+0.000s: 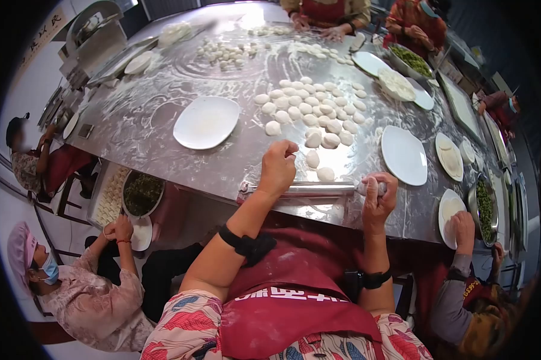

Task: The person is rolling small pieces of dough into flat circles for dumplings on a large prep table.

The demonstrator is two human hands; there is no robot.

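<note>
My right hand (pixel 379 195) is wrapped around the end of a metal rolling pin (pixel 318 190), which lies along the near edge of the steel table. Above the pin's left part is my left hand (pixel 278 168), its fingers curled in; whatever they may hold is hidden. Two flattened dough pieces (pixel 325 174) lie just beyond the pin. Past them spreads a group of small round dough pieces (pixel 306 108), dusted with flour. A white plate (pixel 206 123) stands on the left, and another white plate (pixel 404 156) on the right, beyond my right hand.
The floury steel table (pixel 144 144) carries more dough pieces (pixel 222 53) farther off. Bowls of green filling (pixel 409 60) and plates stand at the right. A seated co-worker (pixel 84 282) is at lower left beside a bowl of dark filling (pixel 143 193). Other people work around the table.
</note>
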